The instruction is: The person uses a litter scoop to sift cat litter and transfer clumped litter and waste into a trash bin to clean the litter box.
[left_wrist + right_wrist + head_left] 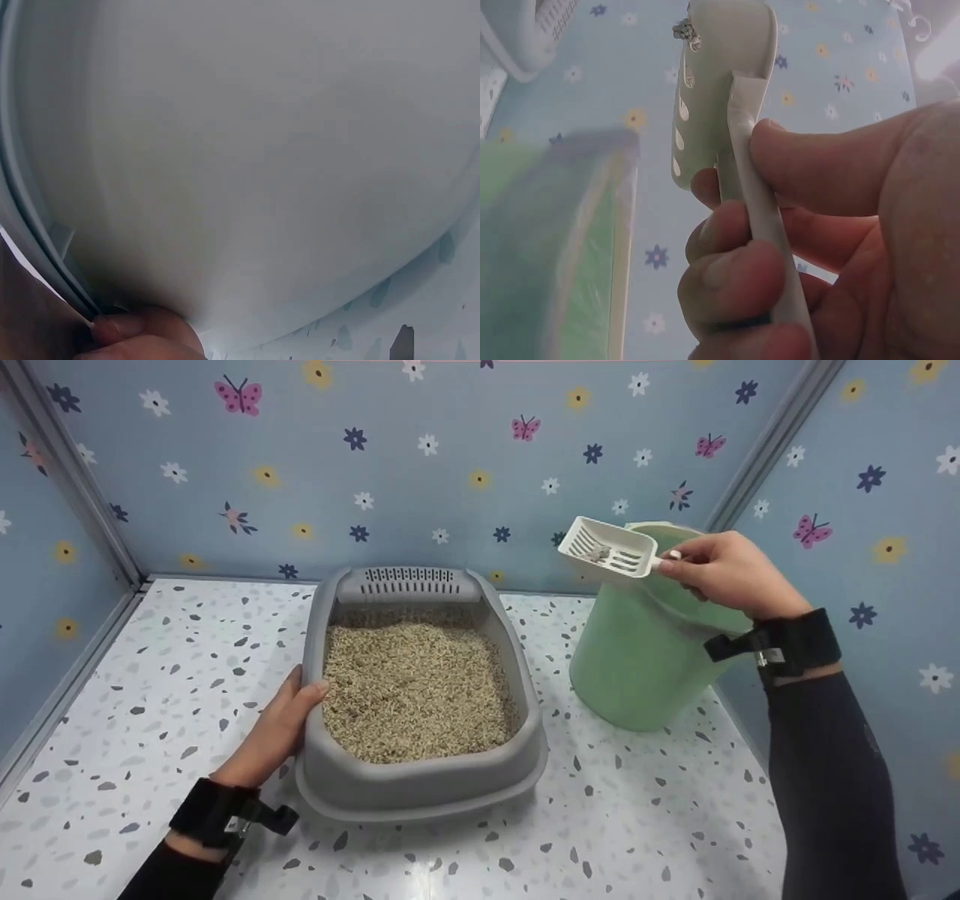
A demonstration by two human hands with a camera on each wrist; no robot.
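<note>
A grey litter box (420, 791) full of tan granular litter (420, 682) stands on the speckled surface. My left hand (274, 727) grips its left rim, thumb over the edge; the other fingers are mostly hidden beside the wall. In the left wrist view, fingertips (150, 330) press at the rim's edge. My right hand (731, 566) holds a white slotted litter scoop (626, 538) by its handle, fingers curled round it. A small greyish clump (600, 553) lies in the scoop. The scoop is raised beside the upper rim of a green bin (637, 660).
A bag-like liner (577, 262) is folded over the bin's rim. Blue flower-printed panels (435, 472) close off the back and both sides, with grey metal strips (780, 435) at the corners. The speckled tabletop (165, 682) extends around the box.
</note>
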